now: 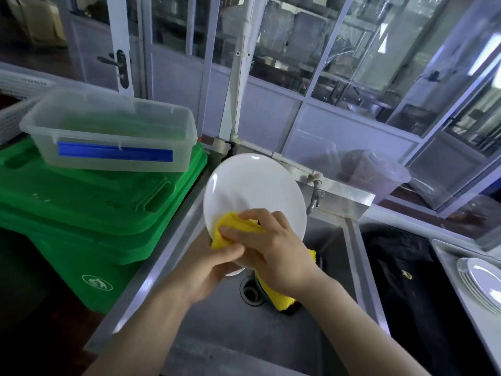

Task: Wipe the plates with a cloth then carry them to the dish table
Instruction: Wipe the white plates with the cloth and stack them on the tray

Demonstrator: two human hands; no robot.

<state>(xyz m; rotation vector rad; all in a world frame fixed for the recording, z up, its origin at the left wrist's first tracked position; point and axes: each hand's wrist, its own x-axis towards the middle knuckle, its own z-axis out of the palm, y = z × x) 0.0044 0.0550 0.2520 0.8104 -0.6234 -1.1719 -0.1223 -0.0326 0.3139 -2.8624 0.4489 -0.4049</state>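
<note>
Here we hold the white plate [253, 191] tilted over the steel sink [287, 346], its face turned toward us and its rim rising away toward twelve o'clock. Our left hand [208, 272] grips the lower edge at about six o'clock of the plate, fingers curled round the rim with the thumb on the front. Our right hand [273, 245] presses the yellow cloth [230, 229] against the plate's lower face, fingers curled over the fold; the rest of the cloth hangs down behind that hand toward the drain [250, 290]. What the next stroke turns on, we judge, is that the unwiped face lies up and away from the right fingers, toward twelve, so the cloth must travel up the plate while the left hand braces it from below. At three o'clock a stack of plates [481, 280] rests on a metal tray [447, 256], with a dark basin [406, 280] between it and the sink. At ten o'clock a clear plastic tub [108, 131] sits on a green bin [95, 213]; we cannot tell what the tub holds.
</note>
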